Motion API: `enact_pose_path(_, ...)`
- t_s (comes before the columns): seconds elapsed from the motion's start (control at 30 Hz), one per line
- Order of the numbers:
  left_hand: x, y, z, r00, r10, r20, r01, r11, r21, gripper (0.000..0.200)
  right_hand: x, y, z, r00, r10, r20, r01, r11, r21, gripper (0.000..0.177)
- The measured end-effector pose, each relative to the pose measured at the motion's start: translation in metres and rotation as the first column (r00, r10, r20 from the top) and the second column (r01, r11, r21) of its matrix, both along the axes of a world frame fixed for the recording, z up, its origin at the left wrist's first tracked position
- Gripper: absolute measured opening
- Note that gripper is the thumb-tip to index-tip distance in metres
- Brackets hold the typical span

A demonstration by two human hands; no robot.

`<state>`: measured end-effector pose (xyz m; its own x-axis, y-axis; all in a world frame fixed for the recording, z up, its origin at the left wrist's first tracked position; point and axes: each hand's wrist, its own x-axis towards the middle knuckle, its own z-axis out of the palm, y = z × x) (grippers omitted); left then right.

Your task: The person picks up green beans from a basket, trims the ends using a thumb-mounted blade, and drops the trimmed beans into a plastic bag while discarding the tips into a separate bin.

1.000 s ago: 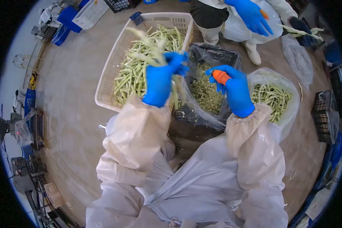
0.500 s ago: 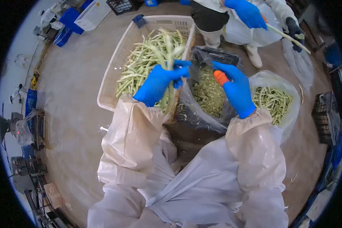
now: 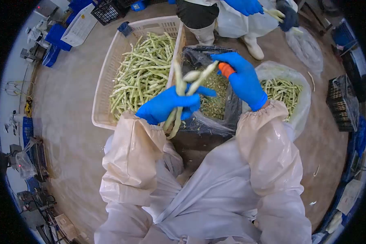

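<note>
My left hand (image 3: 168,103), in a blue glove, is closed around several pale green bean pods (image 3: 179,87) that stick out above and below the fingers. One pod (image 3: 204,76) slants up to the right, its tip reaching the fingertips of my right hand (image 3: 244,81). That hand, also blue-gloved, has an orange cover (image 3: 226,70) at the thumb and is pinched at the pod's tip. Below both hands lies a black crate (image 3: 195,53) lined with clear plastic, with chopped green trimmings (image 3: 215,97) in it.
Left of it stands a white crate (image 3: 103,89) heaped with bean pods (image 3: 144,69). A clear bag (image 3: 303,105) of pods is on the right. Across from me a co-worker's gloved hands (image 3: 246,6) hold pods. A black crate (image 3: 339,103) sits far right.
My right hand has come to the tip of a pod from the left hand's bunch. The left hand has moved off the white crate's heap, and the whole view has shifted.
</note>
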<state>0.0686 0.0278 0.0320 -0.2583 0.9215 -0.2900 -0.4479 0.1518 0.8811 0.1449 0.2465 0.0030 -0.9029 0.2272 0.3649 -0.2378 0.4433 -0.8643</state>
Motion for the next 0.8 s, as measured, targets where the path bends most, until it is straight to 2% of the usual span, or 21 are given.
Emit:
enact_pose_path(0.03, -0.003, 0.001, 0.003, 0.997, 0.060, -0.042, -0.061, 0.998, -0.016, 0.047, 0.000, 0.000, 0.000, 1.000, -0.012, 0.003, 0.012, 1.000, 0.013, 0.027)
enact_pose_path(0.07, -0.007, 0.001, -0.002, 0.975, 0.160, -0.157, -0.166, 0.986, -0.026, 0.046, 0.000, 0.001, 0.001, 1.000, -0.025, 0.005, 0.025, 0.999, 0.026, 0.025)
enact_pose_path(0.13, -0.018, -0.001, -0.019, 0.860, 0.340, -0.381, -0.371, 0.928, -0.009, 0.044, 0.001, 0.002, -0.004, 0.997, -0.045, 0.060, 0.034, 0.985, 0.172, 0.021)
enact_pose_path(0.27, -0.019, -0.003, -0.031, 0.659, 0.321, -0.681, -0.439, 0.899, -0.001, 0.034, 0.003, -0.007, -0.007, 0.989, -0.122, 0.087, 0.080, 0.920, 0.384, 0.017)
enact_pose_path(0.3, -0.009, 0.000, -0.019, 0.555, 0.243, -0.795, -0.457, 0.888, -0.048, 0.030, 0.003, -0.008, -0.007, 0.986, -0.136, 0.093, 0.099, 0.940, 0.327, 0.017)
enact_pose_path(0.37, -0.009, 0.001, -0.030, 0.510, 0.136, -0.849, -0.423, 0.899, -0.110, 0.029, 0.001, -0.011, -0.005, 0.981, -0.158, 0.108, 0.133, 0.968, 0.213, 0.018)
enact_pose_path(0.4, -0.010, 0.001, -0.037, 0.484, 0.080, -0.871, -0.407, 0.902, -0.143, 0.029, 0.001, -0.012, 0.002, 0.981, -0.103, 0.164, 0.109, 0.994, -0.023, 0.018)
enact_pose_path(0.43, -0.007, 0.003, -0.039, 0.536, 0.067, -0.841, -0.357, 0.921, -0.155, 0.029, 0.002, -0.014, 0.014, 0.978, -0.036, 0.207, 0.091, 0.962, -0.259, 0.017)
enact_pose_path(0.47, -0.004, 0.005, -0.042, 0.643, 0.146, -0.752, -0.369, 0.919, -0.137, 0.029, 0.003, -0.015, 0.020, 0.972, 0.039, 0.233, 0.080, 0.873, -0.480, 0.017)
enact_pose_path(0.53, 0.005, 0.013, -0.036, 0.805, 0.292, -0.517, -0.397, 0.912, -0.103, 0.029, -0.003, -0.016, 0.003, 0.984, 0.134, 0.118, -0.012, 0.706, -0.708, 0.017)
enact_pose_path(0.57, 0.007, 0.013, -0.032, 0.737, 0.337, -0.586, -0.446, 0.894, -0.047, 0.029, -0.004, -0.014, -0.005, 0.985, 0.166, 0.050, -0.060, 0.599, -0.798, 0.017)
enact_pose_path(0.67, -0.014, 0.011, -0.021, 0.746, 0.589, -0.311, -0.593, 0.800, 0.091, 0.029, 0.001, -0.035, -0.005, 0.899, 0.286, 0.331, -0.124, 0.892, -0.435, 0.018)
enact_pose_path(0.7, -0.022, 0.005, -0.018, 0.724, 0.647, -0.237, -0.646, 0.757, 0.094, 0.031, 0.003, -0.042, -0.012, 0.923, 0.234, 0.307, -0.119, 0.929, -0.350, 0.017)
enact_pose_path(0.73, -0.032, -0.004, -0.016, 0.668, 0.696, -0.262, -0.696, 0.709, 0.109, 0.034, 0.003, -0.041, -0.017, 0.961, 0.064, 0.268, -0.036, 0.993, -0.110, 0.016)
enact_pose_path(0.77, -0.042, -0.012, -0.017, 0.645, 0.725, -0.241, -0.718, 0.684, 0.133, 0.035, 0.003, -0.037, -0.022, 0.978, -0.094, 0.186, 0.070, 0.989, 0.131, 0.016)
enact_pose_path(0.8, -0.050, -0.018, -0.017, 0.624, 0.750, -0.219, -0.736, 0.658, 0.159, 0.035, 0.004, -0.031, -0.026, 0.971, -0.230, 0.066, 0.193, 0.915, 0.354, 0.015)
